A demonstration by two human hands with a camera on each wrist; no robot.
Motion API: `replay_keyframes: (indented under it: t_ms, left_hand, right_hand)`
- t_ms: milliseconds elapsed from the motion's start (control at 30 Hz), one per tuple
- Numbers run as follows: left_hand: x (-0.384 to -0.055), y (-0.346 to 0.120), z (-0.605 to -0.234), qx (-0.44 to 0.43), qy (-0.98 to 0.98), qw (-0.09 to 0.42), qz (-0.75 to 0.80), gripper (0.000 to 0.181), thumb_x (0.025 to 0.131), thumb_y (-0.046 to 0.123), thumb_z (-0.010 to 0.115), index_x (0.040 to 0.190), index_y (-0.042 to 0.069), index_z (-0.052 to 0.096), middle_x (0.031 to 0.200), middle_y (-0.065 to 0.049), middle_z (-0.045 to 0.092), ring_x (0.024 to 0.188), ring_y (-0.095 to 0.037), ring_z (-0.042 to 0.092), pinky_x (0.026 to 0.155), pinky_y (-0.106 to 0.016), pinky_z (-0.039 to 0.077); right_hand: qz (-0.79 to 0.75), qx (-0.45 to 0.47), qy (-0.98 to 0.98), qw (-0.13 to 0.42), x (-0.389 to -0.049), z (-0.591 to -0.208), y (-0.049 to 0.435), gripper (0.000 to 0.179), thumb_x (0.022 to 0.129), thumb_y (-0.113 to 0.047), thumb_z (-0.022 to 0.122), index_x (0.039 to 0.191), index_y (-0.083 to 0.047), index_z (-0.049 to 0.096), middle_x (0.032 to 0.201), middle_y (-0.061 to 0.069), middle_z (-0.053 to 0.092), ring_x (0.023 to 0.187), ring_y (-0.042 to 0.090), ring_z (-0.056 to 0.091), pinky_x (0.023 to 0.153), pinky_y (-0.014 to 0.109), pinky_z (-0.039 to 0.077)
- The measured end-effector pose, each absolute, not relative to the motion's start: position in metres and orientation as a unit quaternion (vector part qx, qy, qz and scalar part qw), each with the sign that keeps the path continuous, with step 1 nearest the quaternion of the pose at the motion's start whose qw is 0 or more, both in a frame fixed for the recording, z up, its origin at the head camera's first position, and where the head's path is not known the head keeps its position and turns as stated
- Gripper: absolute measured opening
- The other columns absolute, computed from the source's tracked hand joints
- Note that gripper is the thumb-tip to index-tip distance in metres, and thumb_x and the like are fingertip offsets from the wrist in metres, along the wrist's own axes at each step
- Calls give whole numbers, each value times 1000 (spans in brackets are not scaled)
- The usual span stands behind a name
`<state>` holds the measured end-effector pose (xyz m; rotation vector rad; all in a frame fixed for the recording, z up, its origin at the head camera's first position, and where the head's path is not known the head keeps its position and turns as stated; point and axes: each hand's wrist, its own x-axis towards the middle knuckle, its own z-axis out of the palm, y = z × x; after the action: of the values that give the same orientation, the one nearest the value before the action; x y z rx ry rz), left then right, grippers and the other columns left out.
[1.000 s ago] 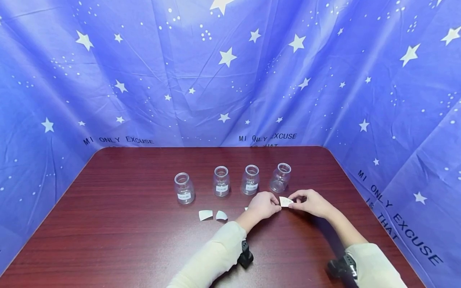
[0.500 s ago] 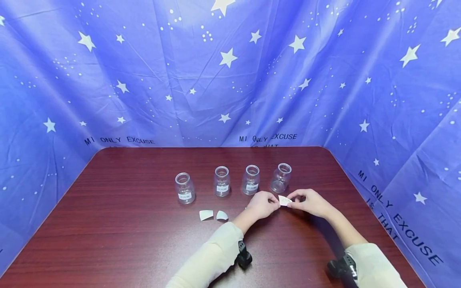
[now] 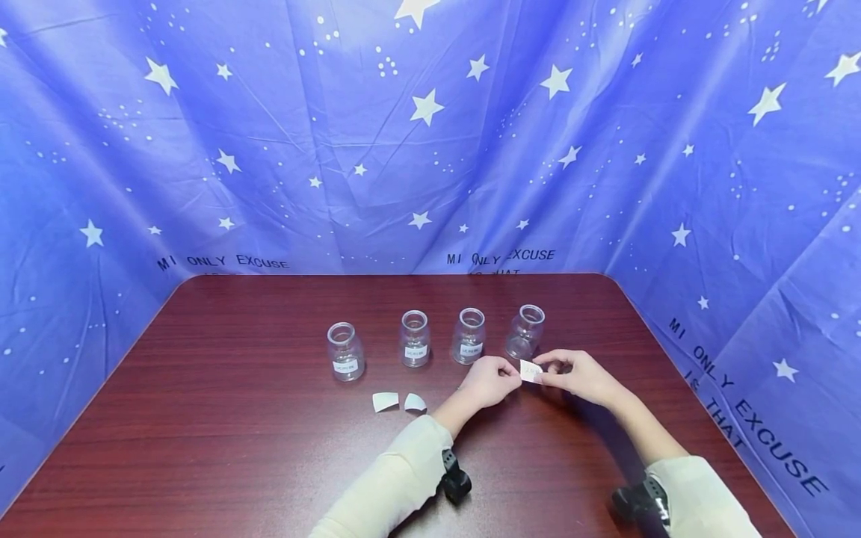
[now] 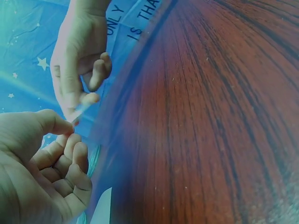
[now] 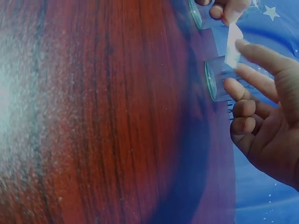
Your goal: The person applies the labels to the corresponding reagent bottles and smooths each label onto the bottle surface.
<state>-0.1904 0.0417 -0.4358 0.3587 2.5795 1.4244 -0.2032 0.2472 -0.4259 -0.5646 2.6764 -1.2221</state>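
Observation:
Between both hands is a small white label [image 3: 529,371] with dark print, held above the table in front of the rightmost jar. The left hand [image 3: 492,382] pinches its left end between thumb and index finger, the other fingers curled, as the left wrist view shows. From the other side the right hand [image 3: 584,377] pinches the label between thumb and index finger. Behind it stands a clear glass jar [image 3: 524,333] on which no label shows. Further left are three glass jars, one by the left hand [image 3: 468,336], each with a white printed label on its front.
Two white paper scraps [image 3: 386,402] lie on the dark red wooden table [image 3: 269,433], left of the left forearm. A blue star-patterned curtain [image 3: 377,149] surrounds the table's back and sides. Both wrists carry black cameras [image 3: 456,478].
The label has turned a little and come slightly closer to the rightmost jar. The right hand's fingers have shifted slightly up and left. The jars have stayed in place.

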Motion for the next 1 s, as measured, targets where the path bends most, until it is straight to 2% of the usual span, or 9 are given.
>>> replay_keyframes:
  t_ms: [133, 300, 433, 533, 667, 800, 1000]
  left_hand:
    - [-191, 41, -438, 109, 870, 71, 476, 9, 77, 16, 62, 76, 10, 69, 58, 6, 59, 51, -1, 49, 55, -15, 39]
    - [-192, 39, -440, 98, 870, 57, 480, 10, 75, 15, 59, 75, 11, 69, 54, 8, 55, 49, -1, 47, 53, -15, 39]
    - [-192, 39, -439, 103, 859, 57, 499, 12, 76, 14, 58, 78, 10, 69, 55, 7, 55, 49, -1, 47, 52, -15, 39]
    - [-191, 39, -438, 113, 842, 67, 524, 13, 78, 12, 57, 81, 7, 69, 58, 0, 59, 47, -2, 47, 49, -16, 39]
    - [-190, 39, -437, 128, 818, 86, 554, 14, 82, 12, 57, 87, 4, 68, 66, -13, 65, 46, -4, 48, 44, -18, 40]
    - [-190, 39, -435, 140, 807, 93, 566, 14, 85, 13, 59, 91, 4, 68, 75, -17, 66, 51, -4, 50, 44, -18, 41]
    - [-189, 39, -435, 143, 806, 96, 566, 13, 87, 15, 60, 92, 6, 67, 69, -10, 64, 52, -3, 49, 45, -19, 42]
  right_hand:
    - [-430, -174, 884, 52, -203, -424, 245, 32, 80, -17, 72, 107, 0, 66, 71, 9, 63, 56, 5, 51, 50, 20, 39]
    - [-426, -180, 886, 19, -204, -424, 240, 23, 81, -18, 72, 100, -5, 69, 71, 2, 62, 59, 5, 54, 55, 21, 44]
    - [-412, -194, 890, 15, -191, -405, 226, 16, 81, -9, 69, 96, -1, 70, 73, 4, 62, 62, 3, 52, 57, 20, 45]
    - [-411, -205, 888, 22, -184, -394, 218, 16, 82, -4, 67, 96, 4, 68, 75, 7, 62, 63, 1, 52, 57, 19, 45]
    - [-417, -209, 884, 33, -192, -408, 224, 16, 83, -10, 69, 96, -1, 69, 77, 5, 66, 64, 0, 54, 59, 19, 46]
    - [-425, -213, 879, 43, -197, -417, 228, 17, 83, -17, 70, 96, -7, 71, 80, 2, 70, 68, -1, 58, 62, 20, 48]
    - [-428, -241, 870, 31, -197, -417, 227, 12, 84, -18, 69, 92, -9, 73, 83, -2, 72, 72, -2, 60, 63, 19, 49]
